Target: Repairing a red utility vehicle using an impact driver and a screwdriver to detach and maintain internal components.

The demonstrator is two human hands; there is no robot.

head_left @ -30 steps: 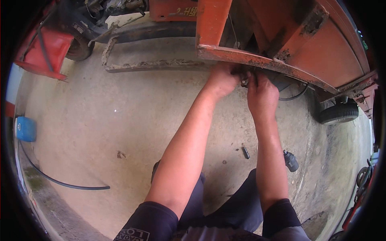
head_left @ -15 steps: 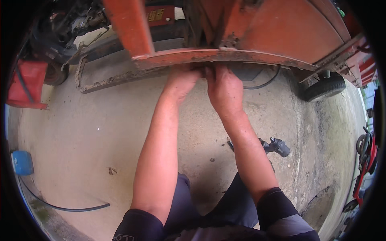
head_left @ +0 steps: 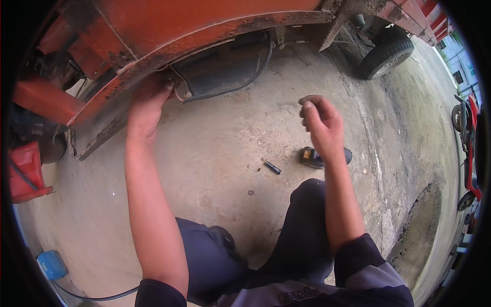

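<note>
My left hand is raised to the lower edge of the orange metal body panel. Its thumb and fingers close at a small metal bracket on the end of a black curved mudguard; the panel's rim shades some of the fingers. Away to the right, my right hand hangs over the floor with curled fingers, and whatever may be inside them is hidden. Below that wrist lies a black power tool, partly covered by my forearm. Beside it on the concrete is a black socket.
A small ring lies on the concrete floor. A tyre stands at upper right, with a red motorbike at the far right. At left are a red plastic piece and a blue container near a black hose.
My hands were together under the orange edge. The right hand has come away to the right, while the left stays under the rim. The view has shifted right, showing more of the mudguard.
</note>
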